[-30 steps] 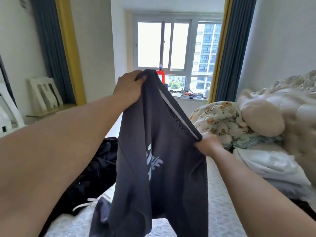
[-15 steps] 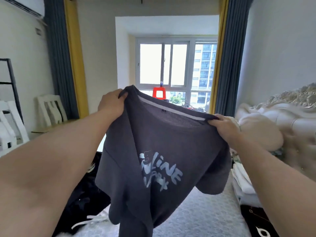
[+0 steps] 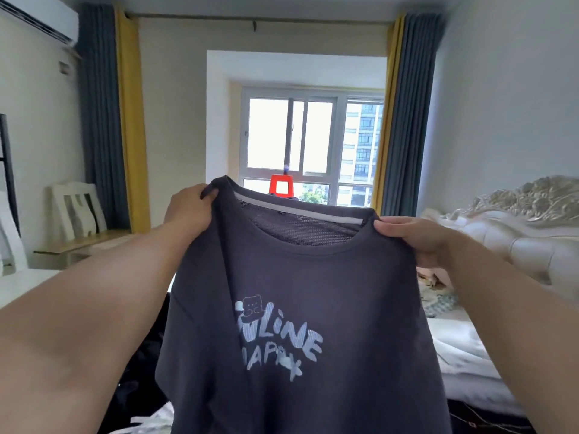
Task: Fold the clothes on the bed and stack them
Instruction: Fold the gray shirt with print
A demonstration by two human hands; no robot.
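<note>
- Head-cam view, looking fwd across a bedroom; two bare forearms reach out from the bottom corners.
- Dark grey T-shirt [image 3: 300, 308] held up in mid-air, centre of view, front facing the camera, hanging down past the bottom edge.
- Pale blue lettering w/ a small bear drawing on the chest; mesh lining and a light strip show inside the round neck.
- Left hand [image 3: 191, 208] pinches the shirt's shoulder at the left of the collar, thumb on top of the fabric.
- Right hand [image 3: 416, 242] grips the opposite shoulder, fingers curled round the fabric edge; sits a bit lower than the left.
- Hands are well apart, so the neckline stretches between them.
- Bed [image 3: 463, 364] lies below and to the right, w/ white bedding; ornate pale headboard [image 3: 517, 227] at far right.
- Dark clothing [image 3: 138, 386] lies on the bed at lower left, partly hidden by the left arm.
- Behind: window [image 3: 310, 145], red stool [image 3: 281, 187] in front of it, grey-and-yellow curtains [image 3: 106, 120] both sides, white chair [image 3: 78, 208] at left wall, air-con unit [image 3: 37, 20] top left.
</note>
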